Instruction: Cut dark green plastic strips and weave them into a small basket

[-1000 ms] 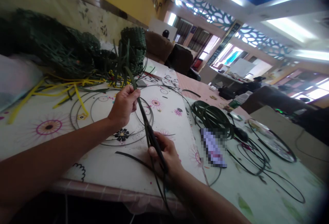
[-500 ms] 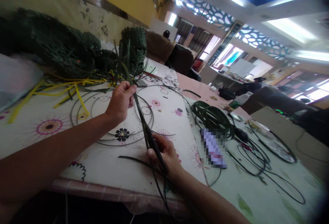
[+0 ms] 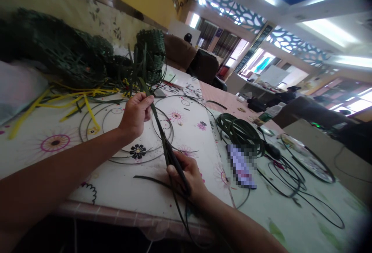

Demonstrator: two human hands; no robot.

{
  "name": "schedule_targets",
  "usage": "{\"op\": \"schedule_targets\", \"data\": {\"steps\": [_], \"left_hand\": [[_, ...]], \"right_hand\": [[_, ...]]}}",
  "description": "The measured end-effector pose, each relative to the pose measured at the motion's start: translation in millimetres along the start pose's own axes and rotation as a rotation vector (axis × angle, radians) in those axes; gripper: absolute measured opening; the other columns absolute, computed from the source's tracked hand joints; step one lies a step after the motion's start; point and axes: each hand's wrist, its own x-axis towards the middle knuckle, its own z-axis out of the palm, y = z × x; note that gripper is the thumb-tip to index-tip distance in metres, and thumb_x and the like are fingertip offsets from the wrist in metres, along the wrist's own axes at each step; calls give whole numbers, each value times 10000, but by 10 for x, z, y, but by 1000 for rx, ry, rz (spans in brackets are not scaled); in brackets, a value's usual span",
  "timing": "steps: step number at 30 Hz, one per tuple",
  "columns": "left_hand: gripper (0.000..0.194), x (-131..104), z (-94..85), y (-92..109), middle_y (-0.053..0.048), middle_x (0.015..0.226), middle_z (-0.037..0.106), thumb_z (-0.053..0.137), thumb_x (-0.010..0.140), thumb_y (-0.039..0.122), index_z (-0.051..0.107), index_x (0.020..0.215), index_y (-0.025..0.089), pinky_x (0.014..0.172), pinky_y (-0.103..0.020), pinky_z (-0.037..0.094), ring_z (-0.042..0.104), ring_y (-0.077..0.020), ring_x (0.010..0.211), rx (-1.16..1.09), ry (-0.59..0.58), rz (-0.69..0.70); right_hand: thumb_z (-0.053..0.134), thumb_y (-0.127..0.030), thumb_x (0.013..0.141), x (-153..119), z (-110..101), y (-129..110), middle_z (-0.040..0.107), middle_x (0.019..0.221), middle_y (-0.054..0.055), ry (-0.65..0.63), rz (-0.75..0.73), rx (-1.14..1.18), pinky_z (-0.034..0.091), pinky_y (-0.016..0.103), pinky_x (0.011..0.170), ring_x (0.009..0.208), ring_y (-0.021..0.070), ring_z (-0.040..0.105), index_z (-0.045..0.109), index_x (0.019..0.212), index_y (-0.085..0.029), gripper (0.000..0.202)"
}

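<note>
My left hand [image 3: 136,114] is closed in a pinch on a dark green weaving strip [image 3: 157,118]. The strip runs from above my thumb down towards my right hand [image 3: 187,171]. That hand is closed round a long, slim black tool [image 3: 179,167], whose tip lies along the strip; its exact kind is not clear. Looser strip ends hang below my right hand past the table's front edge. Thin hoops [image 3: 87,119] of dark strip lie on the flowered white tabletop beneath both hands.
Dark green woven baskets [image 3: 149,53] stand at the back left, near yellow strips [image 3: 74,100]. To the right lie a coil of green strip [image 3: 238,131], a blurred-out purple item [image 3: 241,167] and loose loops of thin dark cord [image 3: 290,179]. A clear plastic bag [image 3: 20,88] sits far left.
The black tool has shifted slightly in my right hand, and its tip lies closer along the strip. My left hand keeps its pinch in nearly the same spot.
</note>
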Motion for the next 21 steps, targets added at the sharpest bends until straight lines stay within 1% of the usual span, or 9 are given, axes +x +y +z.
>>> {"op": "schedule_targets", "data": {"steps": [4,6,10,13,15,18,21], "left_hand": [[328,-18,16,30,93,466,383,668,810,174,367,683,200,351,-159,175,269,-32,355,-18,-22,24],[341,-48,33,40,93,474,383,673,810,173,360,676,198,354,-153,181,279,-30,361,-14,-44,19],[354,-89,53,38,96,464,368,681,807,173,355,668,196,353,-145,180,276,-26,358,20,-50,-12],[335,-93,52,30,96,460,364,654,818,160,355,671,197,350,-145,180,264,-24,349,24,-37,-28],[328,-94,52,28,95,466,368,648,822,164,357,674,198,350,-147,182,264,-24,347,16,-34,-18],[342,-103,56,27,93,467,377,666,816,187,357,669,198,351,-148,184,265,-24,349,23,-39,-14],[334,-109,58,22,92,460,374,660,810,180,358,668,198,350,-146,184,268,-29,355,24,-43,-18]], "right_hand": [[802,-542,690,9,-13,67,409,591,-73,30,40,34,241,221,452,499,79,330,624,1018,-170,527],[799,-538,695,11,-29,103,431,597,-73,41,53,65,252,220,450,491,80,342,620,1067,-173,551],[811,-446,708,13,-66,158,431,635,-63,10,-7,35,271,217,496,560,87,362,653,1114,-171,514],[803,-402,724,24,-83,191,423,652,-60,31,-40,-4,278,222,521,589,92,357,661,1139,-177,493],[793,-394,734,33,-86,204,414,649,-63,39,-45,0,276,224,522,582,92,352,655,1150,-182,487],[791,-391,741,36,-78,188,394,651,-63,10,-46,21,264,225,519,578,90,339,655,1146,-179,477],[781,-421,756,18,-58,126,366,652,-57,11,-57,9,245,225,513,580,86,314,674,1037,-166,394]]}}
